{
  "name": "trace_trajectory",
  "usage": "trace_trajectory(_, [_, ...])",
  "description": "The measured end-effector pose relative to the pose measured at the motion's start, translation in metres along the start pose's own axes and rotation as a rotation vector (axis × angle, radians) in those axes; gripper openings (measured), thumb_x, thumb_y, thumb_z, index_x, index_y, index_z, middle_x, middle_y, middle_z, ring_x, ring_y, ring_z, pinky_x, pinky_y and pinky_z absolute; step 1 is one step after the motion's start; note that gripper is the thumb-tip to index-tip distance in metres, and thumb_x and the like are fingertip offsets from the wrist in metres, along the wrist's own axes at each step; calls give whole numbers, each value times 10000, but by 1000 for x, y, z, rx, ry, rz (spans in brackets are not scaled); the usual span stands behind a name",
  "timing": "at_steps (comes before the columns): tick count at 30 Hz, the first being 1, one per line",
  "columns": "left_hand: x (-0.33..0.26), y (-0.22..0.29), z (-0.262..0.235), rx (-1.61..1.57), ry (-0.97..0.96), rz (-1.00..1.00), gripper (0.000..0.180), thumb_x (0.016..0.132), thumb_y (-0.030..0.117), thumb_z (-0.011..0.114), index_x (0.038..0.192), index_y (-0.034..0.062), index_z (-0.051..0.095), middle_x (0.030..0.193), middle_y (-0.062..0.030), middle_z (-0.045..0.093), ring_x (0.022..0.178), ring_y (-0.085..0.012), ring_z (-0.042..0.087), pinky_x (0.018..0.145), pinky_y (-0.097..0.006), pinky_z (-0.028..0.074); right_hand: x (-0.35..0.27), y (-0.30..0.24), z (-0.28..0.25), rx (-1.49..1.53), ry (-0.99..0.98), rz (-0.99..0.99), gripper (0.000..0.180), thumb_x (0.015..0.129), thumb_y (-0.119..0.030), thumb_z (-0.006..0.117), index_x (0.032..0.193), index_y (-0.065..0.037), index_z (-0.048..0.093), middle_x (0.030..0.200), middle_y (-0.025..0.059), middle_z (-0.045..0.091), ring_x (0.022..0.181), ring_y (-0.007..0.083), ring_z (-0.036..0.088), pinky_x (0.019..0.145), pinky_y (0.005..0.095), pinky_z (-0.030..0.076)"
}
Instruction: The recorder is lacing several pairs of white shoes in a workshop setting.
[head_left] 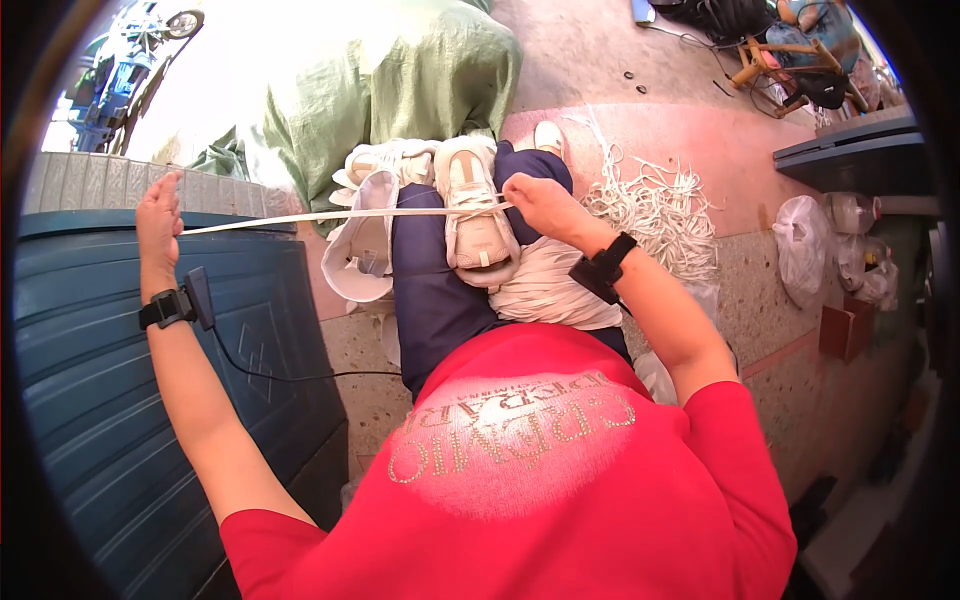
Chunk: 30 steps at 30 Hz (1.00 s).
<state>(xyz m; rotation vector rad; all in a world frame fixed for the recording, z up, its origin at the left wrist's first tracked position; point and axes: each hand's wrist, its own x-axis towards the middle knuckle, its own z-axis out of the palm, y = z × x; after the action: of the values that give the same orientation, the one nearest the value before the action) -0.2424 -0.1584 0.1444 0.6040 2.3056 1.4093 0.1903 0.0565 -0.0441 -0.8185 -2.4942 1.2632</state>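
Note:
A cream sneaker (480,238) lies across my lap, between my two hands. Over it runs a flat white shoelace (330,215), pulled taut from side to side. Out to the far left, my left hand (158,222) is closed around one end of the lace. Just right of the sneaker, my right hand (548,208) pinches the lace close to the shoe's eyelets. A thick bundle of pale laces (556,288) rests on my lap below the right wrist. How far the lace is threaded through the eyelets is too small to tell.
More pale shoes (395,158) sit beyond my knees, beside a white open container (358,255). Loose laces (660,210) are heaped on the floor at right. A green sheet (400,75) covers something ahead. A blue door panel (170,320) stands left; plastic bags (800,250) lie right.

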Motion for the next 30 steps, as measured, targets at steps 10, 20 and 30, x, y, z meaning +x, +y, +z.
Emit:
trace_trajectory(10, [-128,-48,189,120,-731,19,191,853,169,537,888,-8,601,673,-22,582,615,-81,535,572,-222,433,-15,7,-7,144,93,12,115,848,-121,507,876,-26,566,686,136,581,657,272,576,611,328,453])
trace_trajectory(20, [-158,-23,245,-232,-717,56,195,908,192,472,939,6,523,838,-73,610,747,-111,566,705,-233,453,-16,-45,-22,417,72,-131,115,816,-109,588,893,-28,613,1041,113,539,915,219,547,763,285,445])
trace_trajectory(30, [-111,151,183,-344,-696,411,276,902,229,486,1100,40,455,1017,-98,569,918,-172,549,804,-290,437,-19,-137,-116,972,-48,-320,187,879,-142,530,985,9,556,836,64,591,758,127,596,733,267,487])
